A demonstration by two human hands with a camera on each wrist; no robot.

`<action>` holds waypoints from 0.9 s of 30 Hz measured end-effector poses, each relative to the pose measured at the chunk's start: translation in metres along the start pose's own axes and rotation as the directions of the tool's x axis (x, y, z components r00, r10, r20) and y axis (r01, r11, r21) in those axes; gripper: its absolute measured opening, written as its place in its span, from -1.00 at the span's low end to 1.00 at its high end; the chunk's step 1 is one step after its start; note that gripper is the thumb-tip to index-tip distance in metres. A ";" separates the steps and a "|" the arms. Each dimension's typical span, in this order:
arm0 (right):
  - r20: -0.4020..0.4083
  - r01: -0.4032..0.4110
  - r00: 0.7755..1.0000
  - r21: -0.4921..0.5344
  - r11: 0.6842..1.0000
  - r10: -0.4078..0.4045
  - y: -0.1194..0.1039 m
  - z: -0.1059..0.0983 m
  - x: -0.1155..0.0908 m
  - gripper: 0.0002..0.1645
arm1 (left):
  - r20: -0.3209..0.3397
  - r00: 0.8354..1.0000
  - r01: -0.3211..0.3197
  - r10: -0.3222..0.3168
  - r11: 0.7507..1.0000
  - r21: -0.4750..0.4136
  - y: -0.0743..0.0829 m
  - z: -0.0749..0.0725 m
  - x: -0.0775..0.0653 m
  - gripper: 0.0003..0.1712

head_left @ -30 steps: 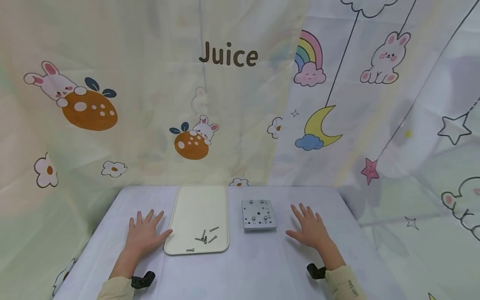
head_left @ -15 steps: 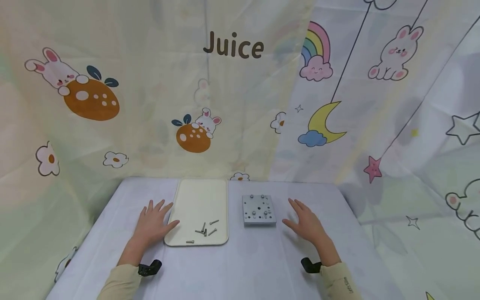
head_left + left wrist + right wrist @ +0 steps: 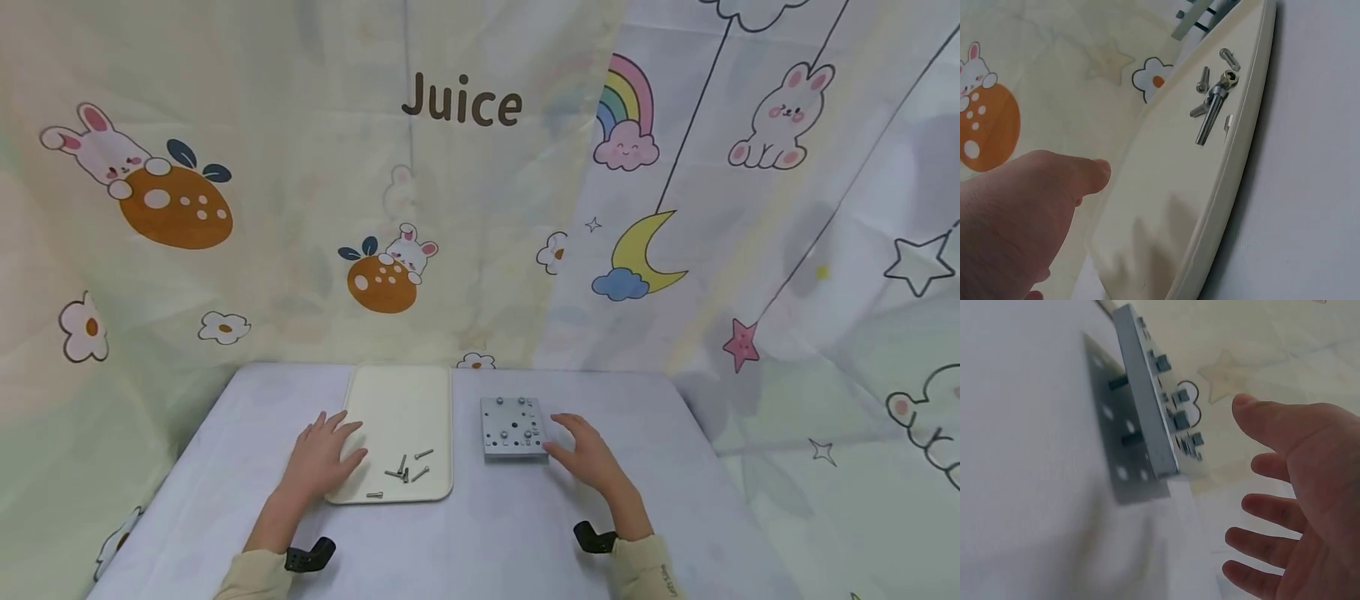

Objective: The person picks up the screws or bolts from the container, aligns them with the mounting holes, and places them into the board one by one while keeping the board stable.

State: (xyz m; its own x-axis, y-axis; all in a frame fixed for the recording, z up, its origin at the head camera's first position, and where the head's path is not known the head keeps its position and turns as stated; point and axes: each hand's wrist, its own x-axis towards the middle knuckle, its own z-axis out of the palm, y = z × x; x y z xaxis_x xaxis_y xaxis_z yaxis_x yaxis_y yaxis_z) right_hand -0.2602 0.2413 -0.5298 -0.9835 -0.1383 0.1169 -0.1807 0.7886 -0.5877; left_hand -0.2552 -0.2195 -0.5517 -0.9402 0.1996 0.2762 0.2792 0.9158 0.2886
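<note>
My left hand hovers over the left side of a cream tray, fingers spread and holding nothing. Several metal screws lie loose toward the tray's near end, some crossing each other. To the right of the tray is a grey metal plate with drilled holes and several screws standing up from its top. In the right wrist view, the plate sits raised off the cloth, with dark screw ends below it. My right hand is just beside the plate's right edge, fingers loosely bent, gripping nothing.
A white cloth covers the table. Behind it hangs a printed curtain with rabbits, oranges and a moon. Each wrist wears a black strap-on camera, such as the left camera.
My left hand has moved right, from the tray's left edge to above the tray. My right hand has moved left, close to the metal plate. The head view shifted slightly.
</note>
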 end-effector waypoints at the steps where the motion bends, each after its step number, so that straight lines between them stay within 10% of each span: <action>1: -0.002 -0.003 1.000 0.023 1.000 0.003 -0.001 0.002 0.000 -0.31 | -0.008 1.000 -0.004 0.004 1.000 -0.013 0.001 0.001 -0.001 -0.44; 13: 0.003 -0.096 0.995 0.287 0.953 0.099 0.018 0.042 0.007 0.25 | -0.040 0.999 -0.035 0.032 0.996 -0.079 0.006 0.012 -0.013 -0.56; 27: 0.046 -0.080 0.997 0.316 0.945 0.069 0.025 0.060 0.008 0.23 | 0.011 0.996 -0.085 0.087 0.986 -0.142 0.032 0.027 -0.005 -0.75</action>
State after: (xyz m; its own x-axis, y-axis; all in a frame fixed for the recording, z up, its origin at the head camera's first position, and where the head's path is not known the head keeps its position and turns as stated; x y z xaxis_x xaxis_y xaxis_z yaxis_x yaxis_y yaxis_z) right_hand -0.2732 0.2243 -0.5918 -0.9930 -0.1111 0.0391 -0.0957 0.5669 -0.8182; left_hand -0.2467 -0.1815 -0.5689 -0.9143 0.2825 0.2901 0.3828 0.8369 0.3913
